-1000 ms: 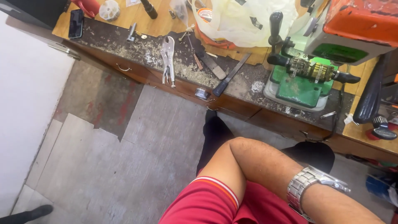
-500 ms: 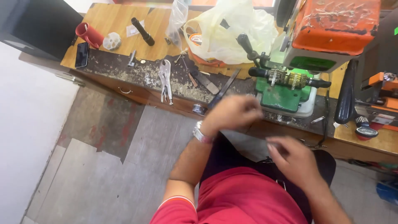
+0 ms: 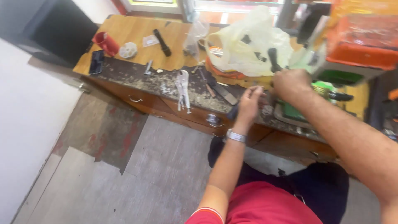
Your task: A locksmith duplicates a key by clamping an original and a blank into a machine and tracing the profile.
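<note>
— Two hands are up at the bench edge in the head view. The right hand (image 3: 292, 84) is clenched around the black handle (image 3: 273, 59) of the green machine (image 3: 306, 108), gripping it just under the knob.

— And the left hand (image 3: 250, 103)?

— It sits just beside the right one, lower and nearer the bench front, fingers curled upward. The picture is blurred there, so I cannot tell whether it pinches anything. A silver watch (image 3: 236, 135) is on that wrist.

— Where does the machine stand?

— On the dark, littered strip of the wooden workbench (image 3: 132, 35), right under and behind both hands. The right forearm crosses in front of it and hides much of its base.

— What surrounds them?

— A pale plastic bag (image 3: 248, 45) lies just behind the hands, touching the handle's side. An orange box (image 3: 358, 45) looms above the machine. To the left, well apart, locking pliers (image 3: 182, 89) lie on the dark strip, with a flat file (image 3: 222, 92) between them and the left hand. Farther off are a black torch (image 3: 162, 42), a red cup (image 3: 105, 42) and a dark phone (image 3: 96, 62).
</note>
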